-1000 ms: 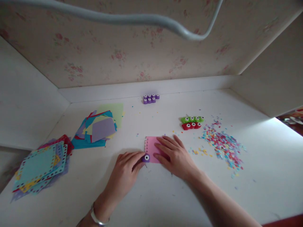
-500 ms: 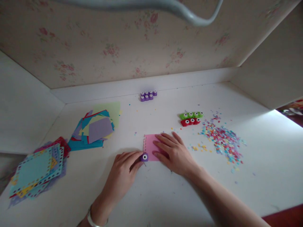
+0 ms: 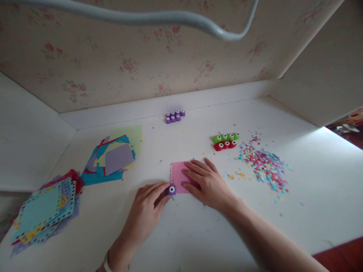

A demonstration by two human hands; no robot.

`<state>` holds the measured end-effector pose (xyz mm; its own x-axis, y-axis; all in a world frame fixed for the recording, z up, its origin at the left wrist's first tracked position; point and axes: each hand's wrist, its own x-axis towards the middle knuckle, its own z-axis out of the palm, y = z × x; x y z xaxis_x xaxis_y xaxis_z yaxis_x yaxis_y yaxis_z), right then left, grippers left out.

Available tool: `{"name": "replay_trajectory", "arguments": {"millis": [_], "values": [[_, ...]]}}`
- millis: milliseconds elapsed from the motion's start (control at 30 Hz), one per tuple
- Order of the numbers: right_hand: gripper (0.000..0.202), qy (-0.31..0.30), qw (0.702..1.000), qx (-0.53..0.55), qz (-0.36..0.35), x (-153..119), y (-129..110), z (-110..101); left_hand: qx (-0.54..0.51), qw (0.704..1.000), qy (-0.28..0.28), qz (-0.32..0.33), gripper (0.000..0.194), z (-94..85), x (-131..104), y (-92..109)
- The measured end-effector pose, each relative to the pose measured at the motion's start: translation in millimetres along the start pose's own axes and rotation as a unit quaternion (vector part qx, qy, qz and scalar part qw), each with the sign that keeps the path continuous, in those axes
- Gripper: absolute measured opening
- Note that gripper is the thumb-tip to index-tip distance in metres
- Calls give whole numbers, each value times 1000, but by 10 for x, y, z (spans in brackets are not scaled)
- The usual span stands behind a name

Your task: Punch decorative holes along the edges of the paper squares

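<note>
A pink sheet of paper (image 3: 179, 177) lies on the white table, with a row of small punched shapes down its left edge. My left hand (image 3: 149, 200) is closed round a small purple craft punch (image 3: 171, 189), gripping it by its left side. The punch sits at the paper's lower left corner. My right hand (image 3: 208, 183) lies flat on the right part of the sheet, fingers spread, and hides that side of it.
Purple punches (image 3: 173, 119) stand near the wall; green punches (image 3: 225, 137) and red punches (image 3: 225, 145) sit to the right. Beyond them lies scattered confetti (image 3: 263, 164). Coloured paper (image 3: 119, 158) and a stack of punched sheets (image 3: 39, 207) are at left. A pale tube (image 3: 153, 18) crosses above.
The whole view has shifted slightly. Both hands, the purple punch and the pink paper keep the same places relative to one another.
</note>
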<state>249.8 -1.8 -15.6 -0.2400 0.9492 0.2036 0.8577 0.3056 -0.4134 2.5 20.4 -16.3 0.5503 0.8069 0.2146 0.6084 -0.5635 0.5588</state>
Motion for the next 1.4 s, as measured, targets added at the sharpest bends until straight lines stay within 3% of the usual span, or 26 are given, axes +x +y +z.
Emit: {"name": "replay_trajectory", "arguments": {"millis": [133, 267, 533, 633, 800, 900, 1133, 1400], "values": [[38, 2, 1000, 4, 0, -2, -2, -9, -35, 998, -16, -46, 31, -71, 47, 102], [38, -2, 1000, 3, 3, -6, -8, -13, -69, 993, -11, -92, 21, -64, 135, 226], [38, 5, 1000, 3, 6, -10, -10, 4, -45, 993, -4, -106, 11, 17, 242, 242], [38, 6, 1000, 3, 8, -14, -8, 2, -45, 993, -20, -109, 13, -10, 307, 237], [38, 10, 1000, 0, 3, -23, -12, 5, -13, 981, -99, -167, 12, -60, 462, 228], [37, 18, 1000, -5, 2, -32, -23, 12, -37, 982, -106, -155, 13, -69, 514, 197], [36, 28, 1000, -9, -7, -54, -47, 2, -70, 986, -93, -117, 17, -144, 427, 176], [35, 42, 999, -8, -11, -53, -25, 4, -70, 990, -11, -124, 30, -312, 125, -58]]}}
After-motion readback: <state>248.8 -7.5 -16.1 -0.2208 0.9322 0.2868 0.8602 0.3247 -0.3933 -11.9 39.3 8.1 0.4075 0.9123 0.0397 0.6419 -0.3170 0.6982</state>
